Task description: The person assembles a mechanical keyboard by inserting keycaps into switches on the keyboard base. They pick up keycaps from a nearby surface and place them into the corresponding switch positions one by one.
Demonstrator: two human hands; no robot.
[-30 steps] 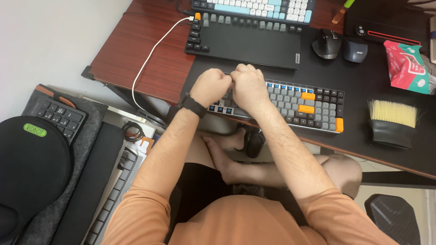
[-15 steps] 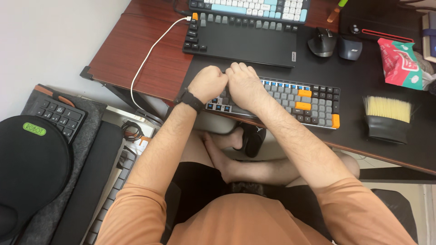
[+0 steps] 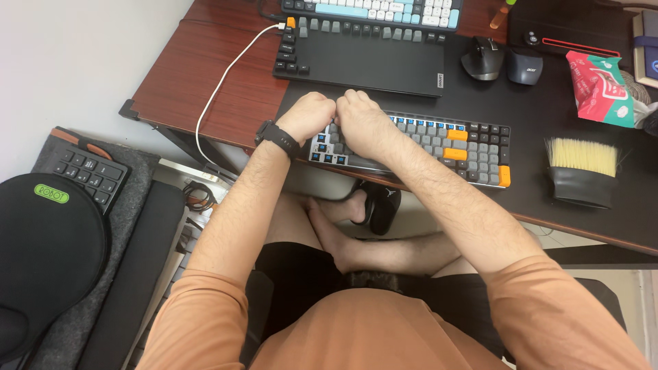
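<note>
**Two fists meeting over the left end of a grey keyboard**

Left hand (image 3: 306,118) and right hand (image 3: 363,125): both curled into tight fists, knuckles touching, set over the left end of the grey mechanical keyboard with orange and blue keycaps (image 3: 445,144). Cannot tell whether anything is pinched between the fingers. Black wristwatch (image 3: 277,138) on the left wrist.

Keyboard: flat on the black desk mat (image 3: 534,192), near the front edge of the desk. Long axis running left to right, tilted slightly, its right end nearer the front edge; orange corner key at the right end.

Behind the hands: closed black laptop (image 3: 370,58) bearing loose grey and black keycaps. Right of the keyboard: black-handled brush with pale yellow bristles (image 3: 581,171), bristles pointing away. Further back: two computer mice (image 3: 504,63).
</note>
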